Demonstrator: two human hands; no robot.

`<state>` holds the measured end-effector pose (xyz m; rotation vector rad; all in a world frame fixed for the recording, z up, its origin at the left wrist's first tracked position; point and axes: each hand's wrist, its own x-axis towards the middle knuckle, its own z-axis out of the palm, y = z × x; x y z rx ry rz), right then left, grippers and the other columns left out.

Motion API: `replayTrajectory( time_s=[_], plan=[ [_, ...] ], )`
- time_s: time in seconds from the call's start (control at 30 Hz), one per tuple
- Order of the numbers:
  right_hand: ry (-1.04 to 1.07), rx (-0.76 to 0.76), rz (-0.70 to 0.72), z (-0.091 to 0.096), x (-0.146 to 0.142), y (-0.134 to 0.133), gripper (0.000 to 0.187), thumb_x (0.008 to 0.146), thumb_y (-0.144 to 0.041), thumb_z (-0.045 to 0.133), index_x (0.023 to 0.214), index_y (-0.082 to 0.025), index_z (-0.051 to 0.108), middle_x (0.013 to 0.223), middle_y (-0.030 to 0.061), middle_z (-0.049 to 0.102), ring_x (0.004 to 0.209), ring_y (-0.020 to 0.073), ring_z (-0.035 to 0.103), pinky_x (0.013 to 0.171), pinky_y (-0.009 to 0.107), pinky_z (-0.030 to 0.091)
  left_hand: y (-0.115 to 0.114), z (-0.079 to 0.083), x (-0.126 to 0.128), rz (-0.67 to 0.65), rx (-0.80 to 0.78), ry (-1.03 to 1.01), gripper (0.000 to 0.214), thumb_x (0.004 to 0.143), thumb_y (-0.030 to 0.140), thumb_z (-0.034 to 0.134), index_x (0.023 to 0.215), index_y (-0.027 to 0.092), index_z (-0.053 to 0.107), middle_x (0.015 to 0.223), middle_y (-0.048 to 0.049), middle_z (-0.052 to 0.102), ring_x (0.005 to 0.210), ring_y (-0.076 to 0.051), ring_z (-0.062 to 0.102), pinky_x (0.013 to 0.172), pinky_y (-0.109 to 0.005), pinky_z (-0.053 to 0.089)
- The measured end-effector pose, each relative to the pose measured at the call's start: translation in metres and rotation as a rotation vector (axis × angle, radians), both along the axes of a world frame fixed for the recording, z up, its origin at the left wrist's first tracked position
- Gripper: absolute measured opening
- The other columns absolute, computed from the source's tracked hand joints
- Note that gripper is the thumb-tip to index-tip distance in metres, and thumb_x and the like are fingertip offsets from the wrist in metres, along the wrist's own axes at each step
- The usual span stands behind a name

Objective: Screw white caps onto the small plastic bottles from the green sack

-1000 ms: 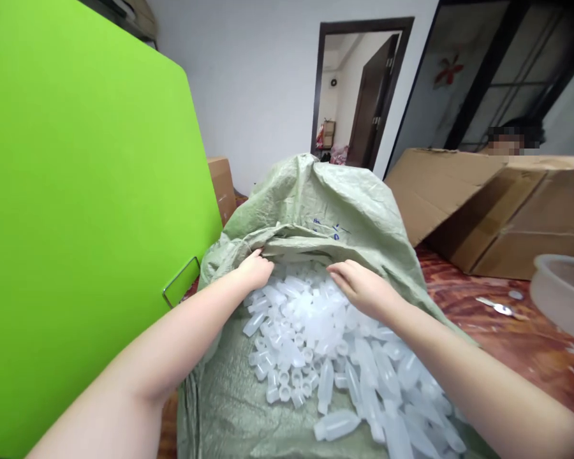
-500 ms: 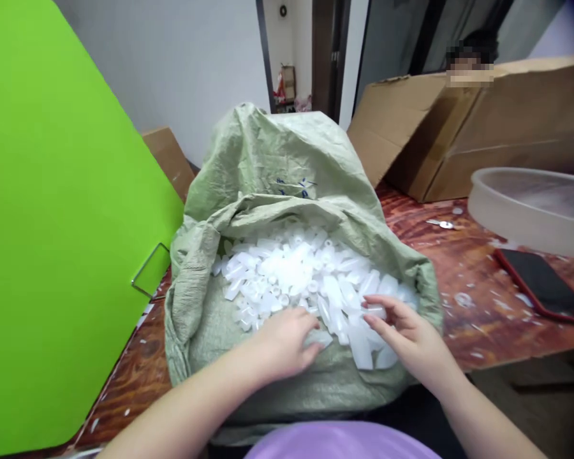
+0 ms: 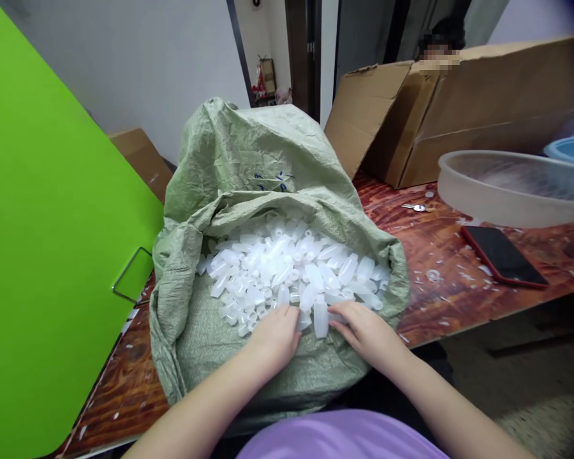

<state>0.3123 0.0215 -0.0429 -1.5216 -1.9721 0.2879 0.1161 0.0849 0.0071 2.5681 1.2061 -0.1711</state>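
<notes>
A green woven sack (image 3: 263,153) lies with its mouth folded back, showing a heap of small translucent white plastic bottles (image 3: 268,268). At the near edge of the heap, my right hand (image 3: 370,335) pinches a small plastic bottle between thumb and fingers. One bottle (image 3: 321,317) stands out lengthwise at these fingertips. My left hand (image 3: 275,335) is just to the left, its fingers curled down against the bottles. What lies inside its fingers is mostly hidden, though a white piece shows beside the thumb.
A bright green panel (image 3: 52,255) with a wire handle rises at left. On the reddish wooden table (image 3: 435,255) at right are keys (image 3: 416,207), a phone (image 3: 504,255), plastic scraps and a round translucent sieve (image 3: 497,191). Behind stands a cardboard box (image 3: 488,95), a person's head above it.
My right hand has moved left, toward my left hand, to the near middle of the heap. The view has turned right, bringing a blue basin into sight.
</notes>
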Motion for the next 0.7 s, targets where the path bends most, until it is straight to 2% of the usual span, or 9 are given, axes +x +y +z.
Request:
replayTrajectory(
  time_s=[0.1,0.17,0.23,0.3,0.4,0.47,0.53,0.6,0.7],
  plan=[
    [0.010,0.009,-0.011,-0.002,0.000,0.009,0.018,0.086,-0.025,0.050,0.101,-0.019,0.059,0.095,0.0066,0.067,0.090,0.0211,0.062,0.080,0.036,0.051,-0.004,0.003,-0.012,0.176,-0.094,-0.195,0.038,0.081,0.024,0.047,0.119,0.017,0.047,0.120,-0.0128,0.054,0.104,-0.026,0.054,0.089,-0.038,0.042],
    [0.042,0.014,-0.043,-0.001,0.002,0.008,0.020,0.087,-0.028,0.050,0.104,-0.019,0.058,0.097,0.0074,0.067,0.090,0.0208,0.063,0.079,0.035,0.051,-0.008,0.008,-0.023,0.283,-0.206,-0.362,0.049,0.083,0.027,0.047,0.131,0.020,0.036,0.124,-0.0130,0.051,0.095,-0.024,0.058,0.084,-0.037,0.044],
    [0.110,0.033,-0.095,0.003,0.002,0.003,0.024,0.087,-0.034,0.050,0.105,-0.019,0.057,0.097,0.0079,0.067,0.085,0.0198,0.064,0.075,0.033,0.052,-0.013,0.014,-0.032,0.375,-0.384,-0.584,0.054,0.084,0.031,0.048,0.134,0.024,0.030,0.115,-0.0100,0.057,0.081,-0.019,0.059,0.076,-0.033,0.046],
    [0.184,0.054,-0.114,0.011,-0.001,-0.004,0.027,0.086,-0.040,0.051,0.104,-0.020,0.058,0.089,0.0068,0.067,0.071,0.0176,0.063,0.066,0.030,0.052,-0.018,0.019,-0.039,0.467,-0.550,-0.866,0.048,0.081,0.032,0.055,0.125,0.025,0.039,0.097,-0.0040,0.062,0.076,-0.015,0.057,0.072,-0.027,0.046],
    [0.235,0.096,0.018,0.027,-0.014,-0.012,0.029,0.086,-0.044,0.051,0.100,-0.021,0.061,0.073,0.0039,0.065,0.059,0.0154,0.059,0.058,0.027,0.050,-0.025,0.023,-0.042,0.630,-0.683,-1.204,0.037,0.068,0.031,0.071,0.097,0.022,0.049,0.079,0.0019,0.061,0.072,-0.012,0.056,0.068,-0.023,0.046],
    [0.270,0.148,0.138,0.035,-0.025,-0.015,0.028,0.087,-0.042,0.050,0.102,-0.021,0.060,0.071,0.0031,0.063,0.061,0.0152,0.059,0.058,0.026,0.050,-0.029,0.021,-0.039,0.716,-0.737,-1.291,0.040,0.060,0.031,0.078,0.086,0.020,0.049,0.074,0.0029,0.060,0.067,-0.011,0.056,0.065,-0.022,0.047],
    [0.323,0.181,0.210,0.039,-0.035,-0.017,0.028,0.088,-0.036,0.049,0.111,-0.022,0.056,0.078,0.0040,0.062,0.069,0.0154,0.060,0.062,0.025,0.051,-0.034,0.016,-0.037,0.745,-0.782,-1.315,0.042,0.057,0.034,0.080,0.082,0.019,0.050,0.072,0.0027,0.059,0.066,-0.011,0.056,0.063,-0.023,0.047],
    [0.366,0.165,0.242,0.038,-0.042,-0.018,0.032,0.090,-0.027,0.046,0.121,-0.023,0.050,0.091,0.0059,0.061,0.081,0.0158,0.060,0.071,0.026,0.052,-0.038,0.011,-0.038,0.729,-0.815,-1.312,0.040,0.059,0.039,0.078,0.079,0.018,0.051,0.069,0.0030,0.059,0.064,-0.011,0.055,0.062,-0.022,0.047],
    [0.357,0.127,0.301,0.033,-0.047,-0.022,0.036,0.089,-0.019,0.046,0.125,-0.025,0.046,0.101,0.0075,0.059,0.093,0.0156,0.059,0.080,0.026,0.051,-0.043,0.006,-0.042,0.671,-0.842,-1.245,0.037,0.065,0.045,0.073,0.073,0.017,0.051,0.061,0.0044,0.056,0.056,-0.008,0.051,0.056,-0.019,0.042]
  ],
)
